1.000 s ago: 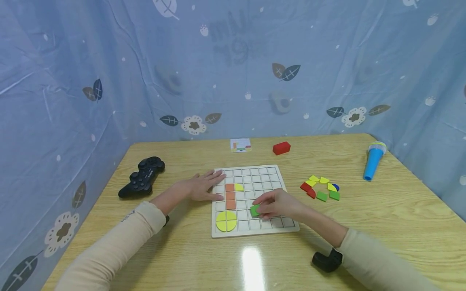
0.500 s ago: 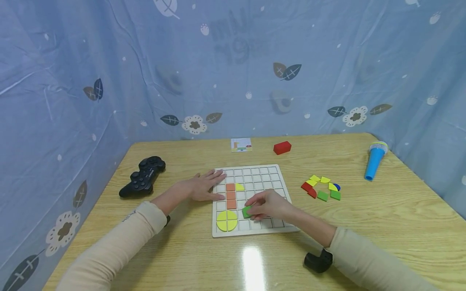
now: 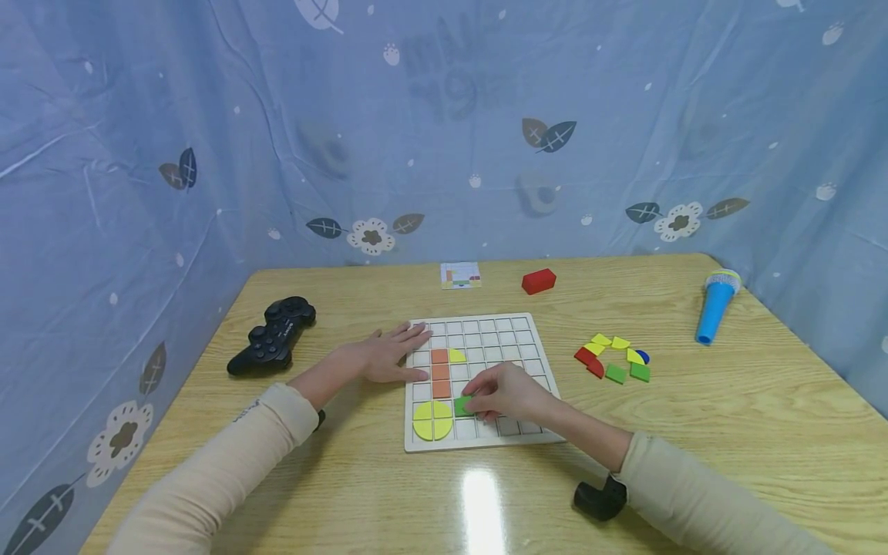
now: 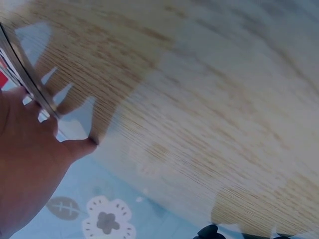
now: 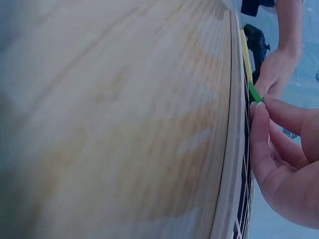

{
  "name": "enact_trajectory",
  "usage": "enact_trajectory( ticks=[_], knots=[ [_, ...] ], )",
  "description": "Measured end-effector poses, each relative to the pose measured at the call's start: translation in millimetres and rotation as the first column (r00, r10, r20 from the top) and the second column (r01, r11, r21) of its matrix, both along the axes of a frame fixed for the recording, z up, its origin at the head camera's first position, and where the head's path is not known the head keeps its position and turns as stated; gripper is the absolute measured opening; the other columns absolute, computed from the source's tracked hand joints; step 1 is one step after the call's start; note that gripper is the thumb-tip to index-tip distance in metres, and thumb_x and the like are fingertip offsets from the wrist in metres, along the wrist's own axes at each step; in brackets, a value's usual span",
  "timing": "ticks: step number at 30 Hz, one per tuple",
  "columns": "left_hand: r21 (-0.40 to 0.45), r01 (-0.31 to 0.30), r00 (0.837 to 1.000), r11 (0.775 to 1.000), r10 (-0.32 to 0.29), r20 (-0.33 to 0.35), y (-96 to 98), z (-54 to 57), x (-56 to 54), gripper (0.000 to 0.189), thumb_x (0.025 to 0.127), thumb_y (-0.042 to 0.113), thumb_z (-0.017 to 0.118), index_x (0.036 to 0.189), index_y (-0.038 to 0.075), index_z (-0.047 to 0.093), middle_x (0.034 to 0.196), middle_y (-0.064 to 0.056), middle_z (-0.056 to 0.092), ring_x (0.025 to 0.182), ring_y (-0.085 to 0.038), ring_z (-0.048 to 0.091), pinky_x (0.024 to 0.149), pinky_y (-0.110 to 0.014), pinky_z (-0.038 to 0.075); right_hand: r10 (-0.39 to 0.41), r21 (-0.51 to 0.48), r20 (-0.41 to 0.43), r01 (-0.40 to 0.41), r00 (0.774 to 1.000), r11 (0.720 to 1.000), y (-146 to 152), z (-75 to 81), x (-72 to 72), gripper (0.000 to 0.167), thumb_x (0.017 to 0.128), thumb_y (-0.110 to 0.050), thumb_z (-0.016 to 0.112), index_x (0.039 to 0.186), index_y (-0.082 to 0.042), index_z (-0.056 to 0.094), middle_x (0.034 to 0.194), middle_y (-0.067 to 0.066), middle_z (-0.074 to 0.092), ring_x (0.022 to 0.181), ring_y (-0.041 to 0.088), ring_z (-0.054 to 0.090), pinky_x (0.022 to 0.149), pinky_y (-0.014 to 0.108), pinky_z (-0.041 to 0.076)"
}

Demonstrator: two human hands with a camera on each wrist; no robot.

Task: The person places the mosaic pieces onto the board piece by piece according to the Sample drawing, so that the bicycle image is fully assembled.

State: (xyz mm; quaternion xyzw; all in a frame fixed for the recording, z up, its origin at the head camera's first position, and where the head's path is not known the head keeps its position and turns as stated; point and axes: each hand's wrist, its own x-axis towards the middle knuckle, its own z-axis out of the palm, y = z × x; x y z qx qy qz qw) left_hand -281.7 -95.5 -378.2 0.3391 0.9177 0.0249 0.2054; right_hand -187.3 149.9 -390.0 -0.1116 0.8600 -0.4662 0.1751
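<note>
My right hand pinches a green square tile between thumb and fingers, over the white grid board. In the right wrist view the green tile is tilted at the fingertips, close to the board's surface. Just left of it on the board lies a yellow circle made of quarter pieces. A column of orange squares sits above that circle, with a yellow quarter piece beside its top. My left hand rests with spread fingers on the board's left edge.
Loose yellow, red, green and blue pieces lie right of the board. A red block and a printed card are behind it. A black game controller stands left, a blue toy microphone far right.
My right hand has moved left and slightly down across the board with the green tile, bringing it beside the yellow circle. My left hand has stayed in place.
</note>
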Motion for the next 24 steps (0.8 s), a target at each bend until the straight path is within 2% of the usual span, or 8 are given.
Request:
enact_trajectory(
  ticks=[5, 10, 14, 19, 24],
  knots=[
    [0.003, 0.001, 1.0, 1.0, -0.001, 0.003, -0.1, -1.0, -1.0, 0.084, 0.093, 0.064, 0.041, 0.155, 0.023, 0.003, 0.159, 0.0, -0.003, 0.144, -0.023, -0.005, 0.11, -0.059, 0.006, 0.014, 0.023, -0.003, -0.014, 1.0, 1.0, -0.9, 1.1, -0.4, 0.016, 0.085, -0.014, 0.074, 0.099, -0.007, 0.073, 0.076, 0.0, 0.065, 0.063, 0.013, 0.06, 0.061, 0.025, 0.053],
    [0.007, 0.002, 1.0, 1.0, -0.002, -0.003, -0.6, -2.8, -1.2, 0.084, 0.093, 0.064, 0.041, 0.155, 0.023, 0.004, 0.159, 0.0, -0.002, 0.144, -0.024, -0.005, 0.11, -0.059, 0.006, 0.0, -0.003, 0.032, 0.0, 1.0, 1.0, 0.2, 0.8, -3.0, 0.017, 0.088, -0.017, 0.07, 0.103, -0.008, 0.072, 0.075, 0.002, 0.065, 0.066, 0.015, 0.061, 0.062, 0.027, 0.054],
    [0.01, 0.003, 1.0, 1.0, -0.003, -0.009, -0.9, -2.5, -0.1, 0.084, 0.092, 0.064, 0.041, 0.155, 0.022, 0.005, 0.16, -0.001, -0.001, 0.144, -0.025, -0.004, 0.11, -0.059, 0.006, 0.018, -0.065, 0.095, -0.012, 0.995, 0.998, 6.2, 0.3, -6.5, 0.022, 0.09, -0.02, 0.068, 0.107, -0.006, 0.069, 0.08, 0.005, 0.067, 0.071, 0.018, 0.063, 0.066, 0.029, 0.055],
    [0.01, 0.003, 1.0, 1.0, -0.003, -0.008, -1.0, -2.4, 0.4, 0.084, 0.092, 0.064, 0.041, 0.155, 0.022, 0.005, 0.16, 0.0, -0.001, 0.144, -0.024, -0.004, 0.11, -0.058, 0.005, 0.099, -0.161, 0.173, -0.071, 0.98, 0.984, 22.9, 3.4, -7.4, 0.03, 0.094, -0.02, 0.063, 0.117, -0.002, 0.064, 0.094, 0.008, 0.067, 0.083, 0.021, 0.065, 0.077, 0.033, 0.054],
    [0.012, 0.008, 1.0, 1.0, -0.008, -0.007, -1.2, -3.2, -0.7, 0.084, 0.092, 0.065, 0.04, 0.155, 0.023, 0.004, 0.159, 0.0, -0.002, 0.144, -0.023, -0.005, 0.11, -0.058, 0.005, 0.137, -0.219, 0.205, -0.091, 0.969, 0.972, 43.4, 5.3, -6.3, 0.035, 0.096, -0.02, 0.06, 0.123, 0.002, 0.059, 0.103, 0.011, 0.067, 0.091, 0.023, 0.065, 0.082, 0.034, 0.053]
  ],
)
